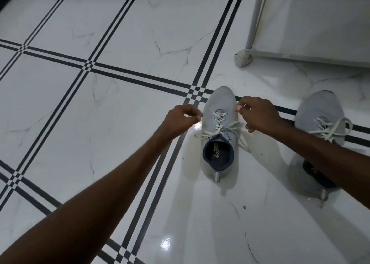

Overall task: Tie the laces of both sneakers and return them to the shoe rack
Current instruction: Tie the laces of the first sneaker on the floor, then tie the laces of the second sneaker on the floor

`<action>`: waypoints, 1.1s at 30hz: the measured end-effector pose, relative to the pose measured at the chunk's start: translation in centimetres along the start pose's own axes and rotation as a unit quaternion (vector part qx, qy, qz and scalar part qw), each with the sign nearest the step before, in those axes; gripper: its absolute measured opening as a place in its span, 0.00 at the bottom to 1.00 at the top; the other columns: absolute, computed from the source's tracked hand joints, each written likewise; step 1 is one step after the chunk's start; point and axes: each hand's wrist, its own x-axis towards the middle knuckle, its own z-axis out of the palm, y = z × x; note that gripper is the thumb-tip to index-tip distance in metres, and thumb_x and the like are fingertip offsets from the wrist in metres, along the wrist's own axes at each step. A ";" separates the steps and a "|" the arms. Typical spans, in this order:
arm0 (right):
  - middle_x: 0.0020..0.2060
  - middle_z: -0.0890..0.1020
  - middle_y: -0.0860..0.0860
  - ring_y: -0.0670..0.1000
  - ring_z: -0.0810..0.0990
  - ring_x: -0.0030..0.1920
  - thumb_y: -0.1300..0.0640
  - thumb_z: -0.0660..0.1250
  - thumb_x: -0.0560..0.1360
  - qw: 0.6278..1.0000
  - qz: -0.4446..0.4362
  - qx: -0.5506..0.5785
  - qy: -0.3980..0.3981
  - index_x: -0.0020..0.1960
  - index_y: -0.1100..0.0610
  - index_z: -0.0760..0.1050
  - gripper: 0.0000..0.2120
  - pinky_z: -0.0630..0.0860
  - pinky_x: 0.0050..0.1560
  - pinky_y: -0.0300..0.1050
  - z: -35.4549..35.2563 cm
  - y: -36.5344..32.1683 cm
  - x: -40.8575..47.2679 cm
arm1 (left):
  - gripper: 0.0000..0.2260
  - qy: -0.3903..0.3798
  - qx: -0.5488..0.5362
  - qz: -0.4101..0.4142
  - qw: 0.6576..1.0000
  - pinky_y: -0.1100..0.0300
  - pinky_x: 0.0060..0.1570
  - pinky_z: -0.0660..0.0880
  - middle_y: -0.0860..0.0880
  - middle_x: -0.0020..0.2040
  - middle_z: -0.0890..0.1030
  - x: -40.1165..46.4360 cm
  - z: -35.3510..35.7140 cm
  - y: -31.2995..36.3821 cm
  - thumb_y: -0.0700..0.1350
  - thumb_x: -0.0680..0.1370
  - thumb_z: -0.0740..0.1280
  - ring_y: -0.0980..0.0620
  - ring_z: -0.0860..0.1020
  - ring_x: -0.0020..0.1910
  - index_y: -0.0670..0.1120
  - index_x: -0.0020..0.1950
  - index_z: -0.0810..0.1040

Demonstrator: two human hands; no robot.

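Both hands, the left hand point(183, 116) and right hand point(258, 114), pinched the laces point(222, 128) of the middle sneaker point(219, 135); a loose pinch could let them slip.

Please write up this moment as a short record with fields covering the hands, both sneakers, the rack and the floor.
left hand: closed on a lace end, left of the near sneaker
right hand: pinching the other lace end, to that shoe's right
near sneaker: light grey, upright on the floor, laces crossed, no bow
far sneaker: to the right, laces lying loose, heel hidden by the right forearm
shoe rack: white frame on a caster, upper right
floor: glossy white tile with black lines
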 end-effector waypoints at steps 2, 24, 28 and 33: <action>0.31 0.80 0.51 0.57 0.83 0.31 0.55 0.62 0.74 0.989 -0.061 -0.134 0.029 0.36 0.53 0.77 0.09 0.80 0.36 0.47 -0.1 -0.1 -0.5 | 0.11 -0.036 0.113 0.093 0.989 0.69 0.47 0.73 0.55 0.54 0.84 -0.2 0.8 1.3 0.48 0.74 0.73 0.56 0.80 0.50 0.50 0.56 0.83; 0.48 0.85 0.49 0.50 0.77 0.43 0.58 0.65 0.73 0.970 -0.033 -0.235 -0.052 0.49 0.54 0.84 0.10 0.69 0.40 0.41 -16.7 4.6 -2.8 | 0.08 -0.222 0.284 0.121 0.925 0.67 0.31 0.79 0.47 0.38 0.86 3.9 12.6 17.9 0.40 0.75 0.66 0.52 0.83 0.33 0.45 0.45 0.85; 0.44 0.86 0.50 0.51 0.82 0.43 0.58 0.68 0.73 0.977 0.006 -0.213 -0.005 0.47 0.54 0.85 0.07 0.76 0.46 0.45 -18.8 11.4 -7.6 | 0.08 -0.239 0.218 0.164 0.932 0.61 0.39 0.81 0.46 0.42 0.87 3.6 19.3 18.8 0.47 0.74 0.73 0.51 0.84 0.37 0.46 0.49 0.86; 0.34 0.84 0.44 0.44 0.83 0.31 0.60 0.72 0.73 0.997 0.039 -0.067 -0.022 0.45 0.53 0.84 0.04 0.83 0.38 0.48 -16.0 16.2 -10.8 | 0.11 -0.185 0.236 0.193 0.934 0.58 0.46 0.76 0.50 0.42 0.85 2.7 23.4 16.9 0.50 0.69 0.78 0.51 0.83 0.46 0.49 0.48 0.84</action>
